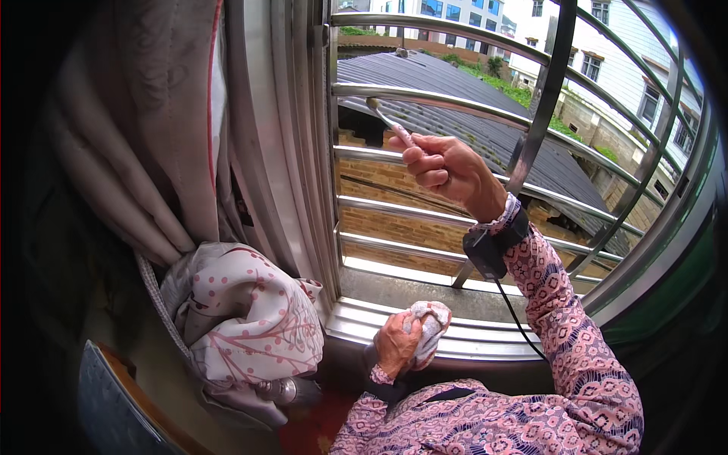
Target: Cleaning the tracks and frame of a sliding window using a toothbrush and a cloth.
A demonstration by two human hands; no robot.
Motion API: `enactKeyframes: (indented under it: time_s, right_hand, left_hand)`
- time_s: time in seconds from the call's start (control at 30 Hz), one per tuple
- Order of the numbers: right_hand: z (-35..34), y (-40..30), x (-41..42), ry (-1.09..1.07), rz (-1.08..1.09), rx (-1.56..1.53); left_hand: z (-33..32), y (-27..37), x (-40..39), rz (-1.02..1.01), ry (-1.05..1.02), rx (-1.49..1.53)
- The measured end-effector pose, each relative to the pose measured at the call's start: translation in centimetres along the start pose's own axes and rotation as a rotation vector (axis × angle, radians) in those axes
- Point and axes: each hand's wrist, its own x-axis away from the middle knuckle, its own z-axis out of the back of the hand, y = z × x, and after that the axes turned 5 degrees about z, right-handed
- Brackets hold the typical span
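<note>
My right hand (452, 170) is raised before the window bars and grips a small brush (402, 133) by its pinkish handle. It looks like a toothbrush; its pale neck points up and left. The brush head overlaps the lower edge of one horizontal metal bar (432, 98) in the picture; whether they touch I cannot tell. Lower down, my left hand (396, 345) holds a bunched white cloth (435, 330) with reddish-orange marks, over the inner edge of the window track (483, 348).
A metal window grille (537, 133) spans the opening, with a concrete sill (398, 287) below it. To the left hangs a curtain (170, 114), its lower part bundled (256, 318) beside the frame. A black device (486, 253) with a cable sits on my right wrist.
</note>
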Motion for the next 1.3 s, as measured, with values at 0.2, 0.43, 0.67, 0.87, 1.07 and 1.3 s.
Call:
enactKeyframes:
  time_s: [0.2, 0.43, 0.67, 0.87, 1.07, 1.3]
  right_hand:
    - [0.1, -0.4, 0.9, -0.003, 0.065, 0.064]
    - [-0.9, -0.6, 1.5, 0.018, 0.047, 0.075]
    - [-1.0, 0.1, 3.0, 0.121, 0.180, 0.126]
    - [1.0, 0.4, 2.3, 0.244, 0.227, 0.448]
    - [4.3, 3.1, 4.5, 0.405, 0.266, 0.568]
    - [5.5, 5.5, 5.3, 0.317, 0.213, 0.650]
  left_hand:
    - [0.2, 0.0, 0.1, -0.002, 0.008, 0.020]
    - [0.1, -0.1, 0.0, -0.001, 0.008, 0.000]
    - [0.1, -0.2, 0.0, -0.020, 0.038, 0.027]
    - [0.5, -0.1, 0.1, -0.014, 0.033, 0.030]
    - [0.6, 0.4, 0.2, -0.001, 0.011, 0.020]
    - [0.7, -0.2, 0.5, 0.011, 0.030, 0.028]
